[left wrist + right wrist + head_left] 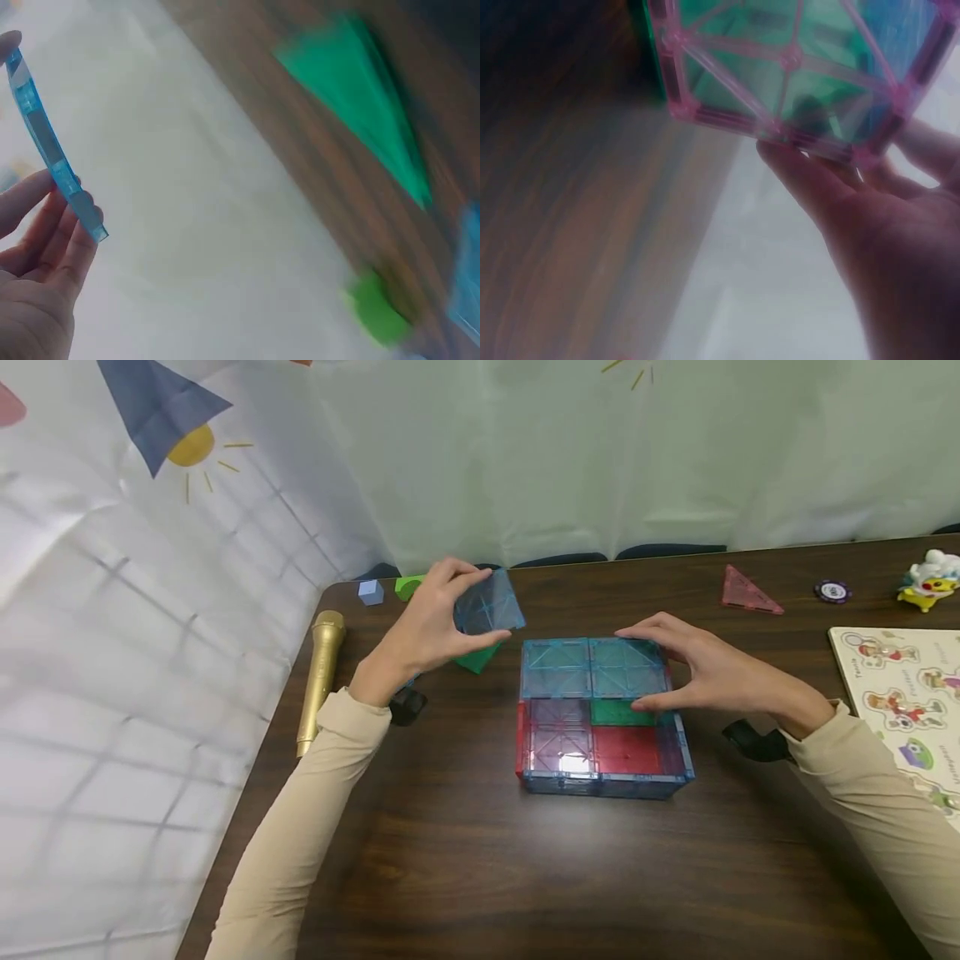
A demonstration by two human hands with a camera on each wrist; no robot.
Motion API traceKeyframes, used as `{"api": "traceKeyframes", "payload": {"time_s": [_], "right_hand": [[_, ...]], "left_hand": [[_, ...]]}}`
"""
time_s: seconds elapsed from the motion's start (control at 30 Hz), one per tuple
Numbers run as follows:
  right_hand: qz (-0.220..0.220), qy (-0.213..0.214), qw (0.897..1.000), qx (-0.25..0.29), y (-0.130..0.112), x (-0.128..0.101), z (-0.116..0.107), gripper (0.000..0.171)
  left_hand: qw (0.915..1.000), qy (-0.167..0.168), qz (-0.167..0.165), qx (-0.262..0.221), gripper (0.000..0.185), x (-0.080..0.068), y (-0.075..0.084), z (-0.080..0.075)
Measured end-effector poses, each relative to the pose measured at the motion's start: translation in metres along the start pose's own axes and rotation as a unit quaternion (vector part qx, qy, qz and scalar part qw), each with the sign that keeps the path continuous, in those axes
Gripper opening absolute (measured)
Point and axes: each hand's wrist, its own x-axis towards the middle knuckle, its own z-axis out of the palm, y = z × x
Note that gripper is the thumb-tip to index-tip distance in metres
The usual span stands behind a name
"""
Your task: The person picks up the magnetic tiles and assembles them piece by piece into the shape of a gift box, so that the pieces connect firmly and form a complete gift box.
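My left hand (423, 631) holds a see-through blue square magnetic tile (489, 602) in the air, thumb on one edge and fingers on the other. In the left wrist view that tile (56, 146) is edge-on. A box built of magnetic tiles (606, 787) stands on the table, with blue tiles over its back half; red, green and purplish tiles show in its front half. My right hand (712, 672) grips the back right blue tile (626, 668), fingertips at its back edge, thumb at its front edge. In the right wrist view the thumb touches a pink-framed tile (727, 127).
Left of the box lie a gold microphone (321, 681), a light blue cube (371, 592), a green block (407, 587) and a green tile (477, 658). To the right are a pink triangle tile (748, 592), a poker chip (832, 592), a yellow figurine (928, 585) and a picture board (892, 693).
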Motion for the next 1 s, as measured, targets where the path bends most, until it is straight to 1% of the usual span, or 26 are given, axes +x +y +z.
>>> {"api": "traceKeyframes", "payload": {"time_s": [0.07,0.1,0.17,0.2,0.27,0.37,0.43,0.53,0.6,0.7,0.8,1.0], "right_hand": [[0.004,-0.001,1.000,0.004,0.000,0.000,0.000,0.083],[0.005,-0.001,1.000,0.007,0.000,-0.001,0.000,0.083],[0.005,0.000,1.000,0.009,0.001,-0.001,0.000,0.083],[0.004,0.001,1.000,0.009,0.001,-0.001,0.000,0.083],[0.001,0.002,1.000,0.009,0.002,0.000,0.000,0.083],[0.003,0.002,1.000,0.013,0.001,0.000,0.001,0.083],[0.009,0.002,1.000,0.016,0.000,0.000,0.001,0.083],[0.010,-0.002,1.000,0.017,-0.001,0.001,0.000,0.084],[0.012,-0.003,1.000,0.019,-0.001,0.002,0.000,0.084],[0.013,-0.005,1.000,0.021,-0.001,0.002,0.000,0.083],[0.020,-0.003,0.999,0.026,-0.002,0.001,0.001,0.082],[0.026,-0.001,0.999,0.028,-0.001,0.000,0.000,0.082]], "left_hand": [[0.9975,0.013,0.067,-0.020,0.080,-0.009,0.025,0.002],[0.9955,0.012,0.090,-0.029,0.081,-0.015,0.036,0.004],[0.9914,0.003,0.124,-0.042,0.083,-0.026,0.056,0.010],[0.9899,-0.007,0.134,-0.047,0.083,-0.031,0.065,0.014],[0.9884,-0.038,0.137,-0.053,0.083,-0.041,0.080,0.020],[0.9854,-0.091,0.137,-0.046,0.082,-0.050,0.093,0.030],[0.9839,-0.119,0.127,-0.040,0.080,-0.053,0.097,0.034],[0.9827,-0.134,0.124,-0.031,0.077,-0.056,0.097,0.038],[0.9826,-0.133,0.126,-0.030,0.075,-0.056,0.096,0.039],[0.9822,-0.125,0.137,-0.030,0.072,-0.057,0.094,0.040],[0.9825,-0.114,0.144,-0.030,0.074,-0.060,0.092,0.041],[0.9871,-0.100,0.122,-0.029,0.080,-0.066,0.089,0.044]]}}
